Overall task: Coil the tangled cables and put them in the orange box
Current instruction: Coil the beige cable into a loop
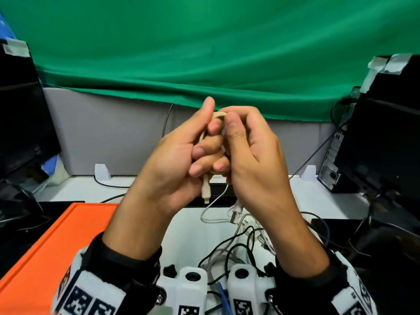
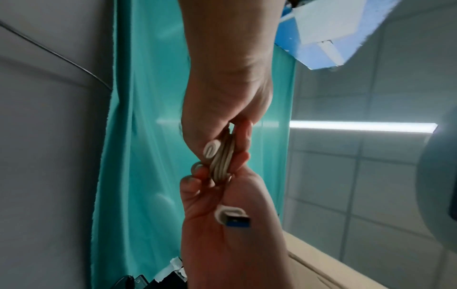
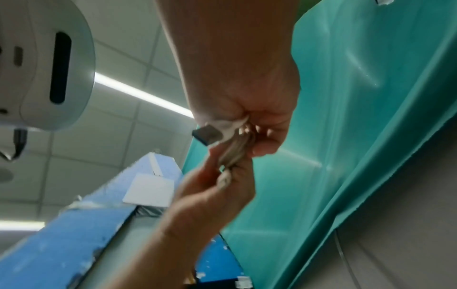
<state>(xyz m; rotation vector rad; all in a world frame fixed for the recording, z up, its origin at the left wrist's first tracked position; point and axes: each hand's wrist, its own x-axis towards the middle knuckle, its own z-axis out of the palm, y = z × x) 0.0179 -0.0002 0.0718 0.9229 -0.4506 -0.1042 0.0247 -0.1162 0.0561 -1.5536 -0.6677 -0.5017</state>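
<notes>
Short cream-coloured rubbery cable [image 2: 221, 162], folded into a tight bundle of parallel strands, raised above the white bench [image 1: 188, 242] between both hands. Not yet in the flat orange box [image 1: 56, 242], well apart at lower left.

Gripped from the left by the left hand [image 1: 179, 160], fingers [image 1: 205, 153] curled round the bundle, probably to keep the loops from springing open. Pinched at the top loop by the right hand [image 1: 252, 155], thumb against curled fingers, apparently to lay or tuck the last turn. Held high and close, likely for a clear look at the fold.

Seen only from the head camera: a cream plug [image 1: 205, 189] dangling below the left palm, the box, and a heap of black, grey and braided silver cables [image 1: 238, 251] tangled on the bench beneath the wrists.

Seen only from the wrist cameras: the side-by-side strands of the bundle, and a white plug with a blue insert [image 2: 235, 220] lying against the right palm. Hidden from all three: how the loose end is secured.
</notes>
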